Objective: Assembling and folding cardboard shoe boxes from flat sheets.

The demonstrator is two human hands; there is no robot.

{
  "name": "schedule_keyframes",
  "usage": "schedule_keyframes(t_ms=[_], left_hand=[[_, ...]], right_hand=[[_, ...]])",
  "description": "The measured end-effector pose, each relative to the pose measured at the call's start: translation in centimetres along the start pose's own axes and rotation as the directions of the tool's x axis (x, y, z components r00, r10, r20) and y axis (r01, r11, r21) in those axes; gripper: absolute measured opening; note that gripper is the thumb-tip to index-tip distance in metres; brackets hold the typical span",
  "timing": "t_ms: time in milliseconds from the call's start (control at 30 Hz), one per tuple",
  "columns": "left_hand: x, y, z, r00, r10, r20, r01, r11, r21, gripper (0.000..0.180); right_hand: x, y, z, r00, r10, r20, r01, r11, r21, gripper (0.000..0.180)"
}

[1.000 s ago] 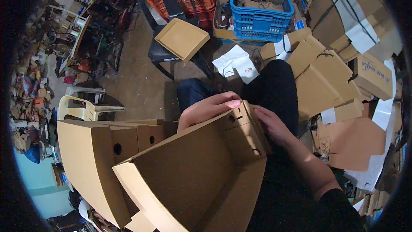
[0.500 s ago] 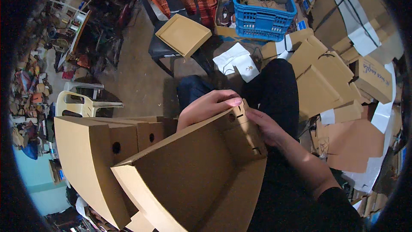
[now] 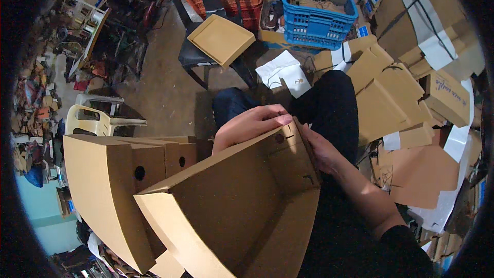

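An open brown cardboard box (image 3: 221, 195) lies tilted across my lap, its hollow side facing up. My left hand (image 3: 252, 126) grips the far corner, with the thumb on top of the rim and the other fingers hidden behind the wall. My right hand (image 3: 320, 148) is closed against the outside of the box's right end wall; its fingertips are partly hidden. On the inner face of that end panel (image 3: 292, 154) are a round hole and small slots. It lies folded down inside the box.
Several cardboard boxes (image 3: 98, 185) with round holes stand at my left. Ahead, a dark plastic chair (image 3: 198, 57) bears a shallow cardboard lid (image 3: 221, 38). A blue crate (image 3: 319, 23) holds shoes. White cloth bags (image 3: 283, 69) lie on the floor. Flattened cardboard (image 3: 386, 98) is piled at right.
The end panel's inner flap has tipped inward and now lies flatter against the end wall. My right thumb has slipped from the flap to the wall's outer side. My left hand has barely moved.
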State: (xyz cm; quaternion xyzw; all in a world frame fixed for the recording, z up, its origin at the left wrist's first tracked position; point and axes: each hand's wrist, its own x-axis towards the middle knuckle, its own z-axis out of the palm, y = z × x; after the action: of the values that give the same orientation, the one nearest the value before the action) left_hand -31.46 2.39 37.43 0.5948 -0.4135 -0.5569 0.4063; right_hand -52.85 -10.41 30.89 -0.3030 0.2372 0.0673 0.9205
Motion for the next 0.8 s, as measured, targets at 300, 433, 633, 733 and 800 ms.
schedule_keyframes(t_ms=[300, 433, 633, 733, 800], left_hand=[[0.1, -0.3, 0.0, 0.999, 0.025, -0.033, -0.024, 0.998, 0.053, 0.048], [0.2, -0.3, 0.2, 0.997, 0.06, -0.038, -0.058, 0.997, 0.047, 0.048], [0.0, 0.4, -0.1, 0.997, 0.031, -0.067, -0.023, 0.991, 0.128, 0.049], [-0.1, 0.7, 0.0, 0.997, 0.017, -0.079, -0.005, 0.988, 0.154, 0.051], [0.0, 0.7, 0.1, 0.995, 0.013, -0.094, 0.003, 0.986, 0.165, 0.053]], right_hand=[[0.0, -0.6, 1.2, 0.983, -0.177, -0.047, 0.16, 0.954, -0.253, 0.051], [0.4, -1.1, 0.7, 0.972, -0.234, -0.033, 0.191, 0.86, -0.473, 0.051], [-0.1, -1.8, 1.2, 0.979, -0.199, -0.052, 0.153, 0.873, -0.463, 0.052], [-0.1, -1.5, 0.8, 0.974, -0.215, -0.066, 0.161, 0.872, -0.463, 0.052], [-0.1, -1.6, 0.9, 0.977, -0.206, -0.064, 0.155, 0.875, -0.458, 0.052]])
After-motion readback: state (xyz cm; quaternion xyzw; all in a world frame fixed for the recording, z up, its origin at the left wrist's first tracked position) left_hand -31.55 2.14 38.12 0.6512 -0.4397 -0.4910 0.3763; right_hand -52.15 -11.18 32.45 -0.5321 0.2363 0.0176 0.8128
